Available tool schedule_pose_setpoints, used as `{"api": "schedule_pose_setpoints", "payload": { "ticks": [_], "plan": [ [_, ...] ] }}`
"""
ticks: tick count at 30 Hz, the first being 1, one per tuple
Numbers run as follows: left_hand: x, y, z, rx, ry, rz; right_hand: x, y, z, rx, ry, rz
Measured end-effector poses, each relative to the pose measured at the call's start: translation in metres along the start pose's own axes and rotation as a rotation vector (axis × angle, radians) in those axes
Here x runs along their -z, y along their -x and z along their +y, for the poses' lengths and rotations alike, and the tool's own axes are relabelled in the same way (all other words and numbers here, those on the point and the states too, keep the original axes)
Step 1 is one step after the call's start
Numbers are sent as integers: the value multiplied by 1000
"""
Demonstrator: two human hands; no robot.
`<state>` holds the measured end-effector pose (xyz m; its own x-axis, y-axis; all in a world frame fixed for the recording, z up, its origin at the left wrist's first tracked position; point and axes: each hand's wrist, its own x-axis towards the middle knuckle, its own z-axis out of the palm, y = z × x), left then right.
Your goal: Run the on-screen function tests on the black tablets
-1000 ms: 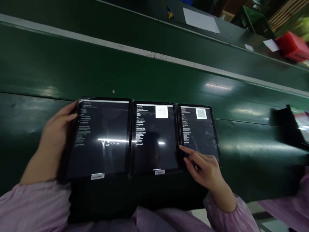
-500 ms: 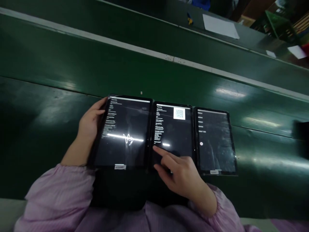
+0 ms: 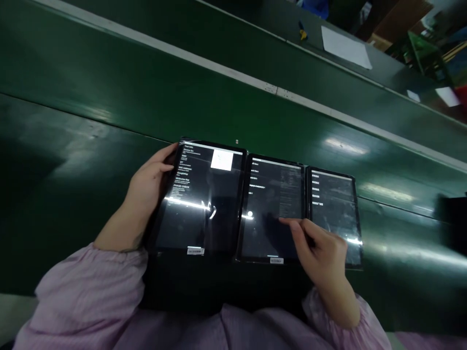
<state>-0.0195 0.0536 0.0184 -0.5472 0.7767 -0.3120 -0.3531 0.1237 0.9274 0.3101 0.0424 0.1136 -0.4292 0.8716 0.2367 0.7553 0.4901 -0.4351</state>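
Note:
Three dark tablets lie side by side. My left hand (image 3: 149,187) grips the left edge of the left tablet (image 3: 195,223), thumb on its front and fingers behind it. That screen shows rows of white text and a white square at upper right. My right hand (image 3: 321,245) holds nothing. Its index finger points onto the middle tablet (image 3: 264,238), the tip at or just above the glass, while the other fingers curl. The middle screen shows a short list and a white dot. Partly behind my right hand is the right tablet (image 3: 335,214), with a similar list.
The tablets are on a green work surface (image 3: 109,160). Beyond it runs a pale metal strip (image 3: 164,56). On the far bench are a white sheet (image 3: 346,47) and a small yellow-and-blue object (image 3: 302,33). A dark shape (image 3: 454,218) stands at the right edge.
My right index finger has moved right across the middle tablet. Its screen has gone from a text page with a QR code to a list, and a white square has appeared on the left tablet.

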Motion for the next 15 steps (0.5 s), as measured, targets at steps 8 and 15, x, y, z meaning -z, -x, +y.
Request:
{"api": "schedule_pose_setpoints", "payload": {
  "ticks": [8,15],
  "plan": [
    [7,-1,-6,6,-252,-61,-9,-27,5,-86,-81,-40],
    [10,-11,-7,-40,-23,-51,-27,-58,14,-65,-46,-117]
  ]
}}
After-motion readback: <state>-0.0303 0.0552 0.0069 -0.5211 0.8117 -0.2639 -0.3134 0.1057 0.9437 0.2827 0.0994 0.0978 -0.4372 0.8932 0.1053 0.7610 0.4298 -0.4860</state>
